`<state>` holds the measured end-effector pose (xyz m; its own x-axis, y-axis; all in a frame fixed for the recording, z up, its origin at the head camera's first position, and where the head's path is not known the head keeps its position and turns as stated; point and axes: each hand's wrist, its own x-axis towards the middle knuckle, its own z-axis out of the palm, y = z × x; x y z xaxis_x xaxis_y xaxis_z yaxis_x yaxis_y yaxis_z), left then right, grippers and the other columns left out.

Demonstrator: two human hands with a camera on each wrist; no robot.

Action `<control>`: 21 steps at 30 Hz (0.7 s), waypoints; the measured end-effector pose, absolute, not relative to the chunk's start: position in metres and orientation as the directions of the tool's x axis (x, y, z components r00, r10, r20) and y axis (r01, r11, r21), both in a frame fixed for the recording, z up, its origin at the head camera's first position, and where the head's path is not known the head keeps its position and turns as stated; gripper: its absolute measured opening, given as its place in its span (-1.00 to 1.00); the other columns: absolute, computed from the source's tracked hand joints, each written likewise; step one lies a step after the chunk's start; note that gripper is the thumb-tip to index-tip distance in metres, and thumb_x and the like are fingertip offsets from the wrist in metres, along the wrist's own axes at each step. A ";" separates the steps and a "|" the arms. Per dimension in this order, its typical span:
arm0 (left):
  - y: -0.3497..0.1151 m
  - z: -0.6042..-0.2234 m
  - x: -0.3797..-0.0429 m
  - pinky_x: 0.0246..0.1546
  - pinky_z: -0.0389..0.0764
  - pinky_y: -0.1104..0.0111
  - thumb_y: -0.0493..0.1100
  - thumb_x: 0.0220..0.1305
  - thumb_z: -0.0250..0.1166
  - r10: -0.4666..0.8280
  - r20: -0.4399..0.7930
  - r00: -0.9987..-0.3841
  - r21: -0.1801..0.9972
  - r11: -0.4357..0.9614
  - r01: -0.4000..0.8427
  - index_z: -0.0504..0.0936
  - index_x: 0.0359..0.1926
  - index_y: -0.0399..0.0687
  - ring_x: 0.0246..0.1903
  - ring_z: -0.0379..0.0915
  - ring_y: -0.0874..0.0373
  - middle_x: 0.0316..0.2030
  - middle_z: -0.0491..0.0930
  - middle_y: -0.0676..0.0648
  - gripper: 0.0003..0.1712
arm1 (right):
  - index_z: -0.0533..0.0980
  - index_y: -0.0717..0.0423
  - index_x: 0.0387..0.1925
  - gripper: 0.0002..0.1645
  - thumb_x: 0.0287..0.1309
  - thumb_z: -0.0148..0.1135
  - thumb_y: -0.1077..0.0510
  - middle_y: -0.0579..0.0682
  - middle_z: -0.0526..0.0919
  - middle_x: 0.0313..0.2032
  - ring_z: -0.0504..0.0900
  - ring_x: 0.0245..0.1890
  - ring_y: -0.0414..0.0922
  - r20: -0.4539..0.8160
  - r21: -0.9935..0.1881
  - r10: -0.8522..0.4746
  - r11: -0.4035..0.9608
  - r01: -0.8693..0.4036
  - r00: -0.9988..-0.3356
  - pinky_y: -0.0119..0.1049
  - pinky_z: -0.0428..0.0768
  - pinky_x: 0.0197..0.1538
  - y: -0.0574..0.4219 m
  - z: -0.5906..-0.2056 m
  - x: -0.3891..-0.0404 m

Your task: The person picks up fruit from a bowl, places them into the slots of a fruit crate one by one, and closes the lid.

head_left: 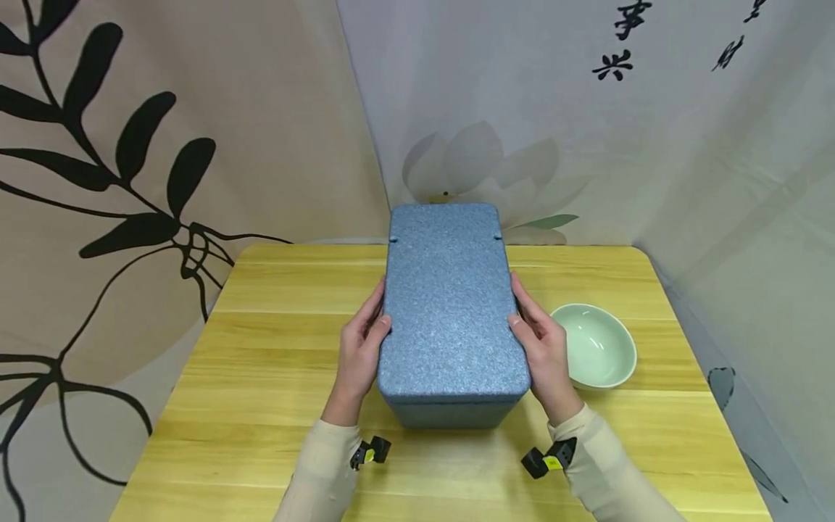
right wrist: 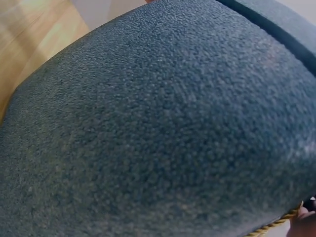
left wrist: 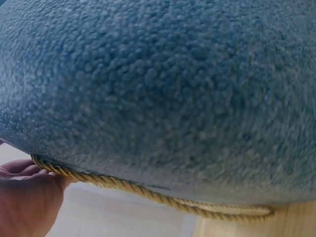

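A blue speckled foam box with a fitted lid stands in the middle, its long side running away from me. My left hand grips its left side, thumb at the lid's edge and fingers along the wall. Opposite, my right hand holds the right side in much the same way. A twisted gold rope runs along the box wall in the left wrist view, with the left fingers right at its end. In the right wrist view, a short piece of rope shows near the fingers at the lower corner.
A pale green bowl sits on the wooden table, just right of my right hand. Printed cloth hangs behind the table and along its sides. Small black cameras are strapped to both wrists.
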<state>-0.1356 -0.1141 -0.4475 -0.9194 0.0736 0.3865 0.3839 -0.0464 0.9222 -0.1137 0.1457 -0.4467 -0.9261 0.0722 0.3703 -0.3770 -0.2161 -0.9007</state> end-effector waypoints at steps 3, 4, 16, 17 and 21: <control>-0.116 -0.447 -0.135 0.29 0.19 0.30 -0.36 0.40 0.01 0.083 0.383 -0.920 0.924 -0.024 0.383 0.23 0.41 -0.35 0.37 0.14 -0.04 0.40 0.23 -0.19 -0.42 | 0.25 0.37 0.36 -0.42 0.33 0.00 0.44 0.22 0.21 0.40 0.18 0.41 0.02 0.358 -0.905 0.067 -0.218 -0.364 -0.931 -0.31 0.21 0.32 0.145 -0.448 -0.113; -0.117 -0.447 -0.134 0.29 0.19 0.31 -0.36 0.40 0.00 0.084 0.384 -0.919 0.923 -0.019 0.384 0.23 0.41 -0.35 0.37 0.13 -0.05 0.40 0.23 -0.20 -0.42 | 0.25 0.36 0.37 -0.42 0.33 0.00 0.44 0.23 0.21 0.40 0.18 0.41 0.02 0.356 -0.906 0.064 -0.220 -0.361 -0.932 -0.31 0.21 0.32 0.145 -0.448 -0.113; -0.120 -0.448 -0.132 0.31 0.15 0.32 -0.39 0.40 -0.01 0.107 0.394 -0.913 0.917 0.022 0.398 0.23 0.41 -0.34 0.38 0.10 -0.01 0.40 0.22 -0.17 -0.43 | 0.26 0.29 0.39 -0.41 0.35 0.02 0.40 0.16 0.22 0.42 0.17 0.41 0.01 0.344 -0.912 0.049 -0.220 -0.346 -0.938 -0.31 0.24 0.31 0.146 -0.453 -0.111; -0.119 -0.448 -0.132 0.31 0.15 0.32 -0.40 0.39 -0.01 0.107 0.395 -0.912 0.917 0.019 0.399 0.23 0.41 -0.35 0.38 0.10 -0.02 0.40 0.22 -0.18 -0.43 | 0.25 0.30 0.39 -0.41 0.35 0.02 0.40 0.17 0.22 0.42 0.17 0.41 0.01 0.344 -0.912 0.049 -0.220 -0.346 -0.938 -0.31 0.24 0.31 0.146 -0.452 -0.111; -0.119 -0.449 -0.132 0.31 0.15 0.32 -0.38 0.40 0.01 0.109 0.385 -0.916 0.921 0.017 0.389 0.24 0.41 -0.34 0.38 0.10 0.01 0.40 0.22 -0.15 -0.43 | 0.26 0.30 0.38 -0.42 0.35 0.03 0.40 0.16 0.23 0.41 0.18 0.41 0.00 0.343 -0.913 0.054 -0.217 -0.347 -0.938 -0.31 0.24 0.30 0.147 -0.452 -0.110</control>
<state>-0.1324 -0.1185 -0.4487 -0.9163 0.1085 0.3854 0.3894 0.0167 0.9209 -0.1104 0.1473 -0.4515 -0.9376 0.0542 0.3434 -0.3467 -0.2169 -0.9125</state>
